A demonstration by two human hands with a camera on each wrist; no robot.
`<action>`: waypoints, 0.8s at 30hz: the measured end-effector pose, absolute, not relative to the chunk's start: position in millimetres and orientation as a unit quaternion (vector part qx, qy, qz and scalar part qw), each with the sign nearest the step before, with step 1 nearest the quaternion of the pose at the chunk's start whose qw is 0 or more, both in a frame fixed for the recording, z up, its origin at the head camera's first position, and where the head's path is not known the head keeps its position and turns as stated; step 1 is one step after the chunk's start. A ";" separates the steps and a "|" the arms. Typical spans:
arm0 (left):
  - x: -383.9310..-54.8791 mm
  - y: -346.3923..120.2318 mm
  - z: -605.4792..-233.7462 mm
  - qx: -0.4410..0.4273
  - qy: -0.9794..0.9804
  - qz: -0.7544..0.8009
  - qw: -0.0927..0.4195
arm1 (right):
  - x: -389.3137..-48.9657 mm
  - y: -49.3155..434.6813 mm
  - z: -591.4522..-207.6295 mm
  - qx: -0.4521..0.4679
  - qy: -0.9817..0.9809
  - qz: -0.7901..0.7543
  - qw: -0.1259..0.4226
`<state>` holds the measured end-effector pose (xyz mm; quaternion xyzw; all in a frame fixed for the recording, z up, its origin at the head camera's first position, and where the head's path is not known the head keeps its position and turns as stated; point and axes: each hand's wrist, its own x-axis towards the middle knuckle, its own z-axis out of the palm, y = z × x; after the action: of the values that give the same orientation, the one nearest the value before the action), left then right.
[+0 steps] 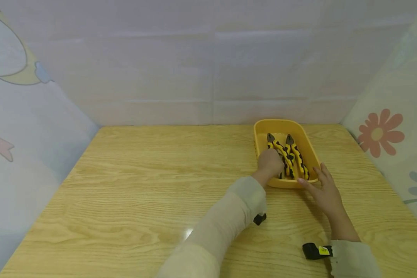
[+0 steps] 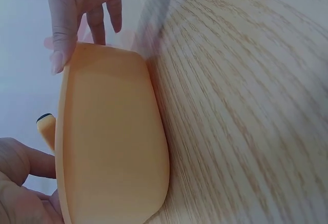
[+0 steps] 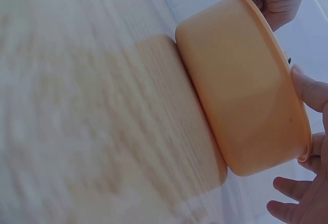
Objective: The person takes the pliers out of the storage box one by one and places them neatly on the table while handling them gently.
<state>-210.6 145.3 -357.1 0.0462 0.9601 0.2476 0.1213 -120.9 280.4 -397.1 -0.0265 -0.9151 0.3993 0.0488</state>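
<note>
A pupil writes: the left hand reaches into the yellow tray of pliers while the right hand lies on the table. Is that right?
Not quite: the right hand isn't on the table; the head view shows its fingers on the tray's rim. The rest is right.

So the desk [image 1: 142,185] is light yellowish wood, streaky grain all over, kinda glossy, with a small bright glare spot around the middle. Sitting right on it is a yellow-orange plastic tray [image 1: 280,125], upright, right of centre near the far edge, its reflection showing in the shine.
</note>
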 end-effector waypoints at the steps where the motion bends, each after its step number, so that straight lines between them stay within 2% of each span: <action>1: -210.4 144.3 -357.5 0.045 0.956 0.263 0.121 | -121.0 280.1 -397.0 -0.026 -0.915 0.399 0.050; 9: -207.7 135.8 -358.0 0.037 0.923 0.362 0.122 | -121.3 280.1 -396.1 -0.028 -0.916 0.398 0.051; 24: -194.9 110.7 -357.3 0.049 0.858 0.505 0.080 | -121.1 282.8 -395.3 -0.033 -0.915 0.399 0.046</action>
<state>-194.9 110.7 -357.3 0.0487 0.8582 0.5047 0.0798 -121.1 282.8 -395.3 -0.0329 -0.9151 0.3992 0.0457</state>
